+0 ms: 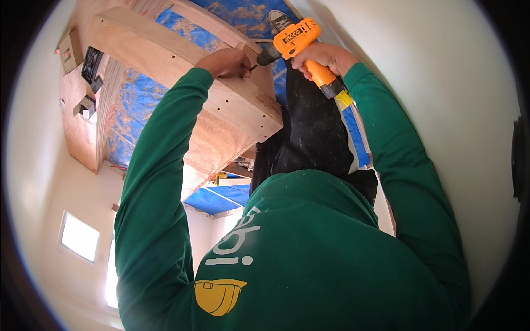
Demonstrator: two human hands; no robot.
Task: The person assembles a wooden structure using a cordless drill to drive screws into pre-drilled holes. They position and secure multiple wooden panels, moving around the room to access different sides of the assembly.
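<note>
My right hand [326,58] grips the handle of an orange cordless drill [298,38], its black chuck pointing left toward my other hand. Closed in a pinch, my left hand [227,62] is at the top edge of a wooden beam [243,107]. From its fingertips sticks a thin dark piece [253,68] that looks like a screw or a driver bit; I cannot tell which. It sits just short of the chuck, and whether they touch is unclear. Several small dark holes dot the beam's faces.
A wooden panel [72,121] at the left bears a small open box [85,106], a black case [91,65] and a cardboard box [70,52]. Blue sheeting [132,105] strewn with sawdust lies below. A pale wall [441,83] rises close on my right.
</note>
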